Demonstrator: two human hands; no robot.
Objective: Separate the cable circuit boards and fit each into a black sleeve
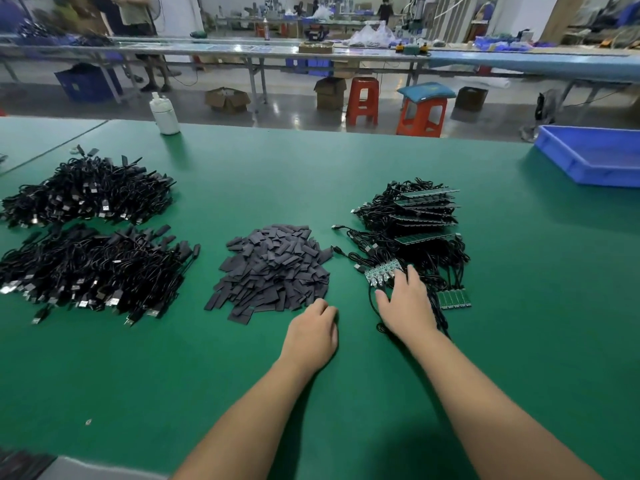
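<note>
on green mat: two finished-cable heaps, one sleeve pile

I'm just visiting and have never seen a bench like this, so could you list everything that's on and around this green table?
Heaps of black cables with metal plugs: two, black, table's left.
Pile of flat black sleeves: one, dark grey-black, table's centre.
Stack of green circuit board strips with black cables: one, green and black, right of the sleeves.
Loose green board strip: one, green, right of the right hand.
White plastic bottle: one, white, far table edge.
Blue plastic tray: one, blue, far right.
Orange plastic stools: two, orange, floor beyond.
Left hand: at the sleeve pile's near edge.
Right hand: fingers on a board strip.
</note>
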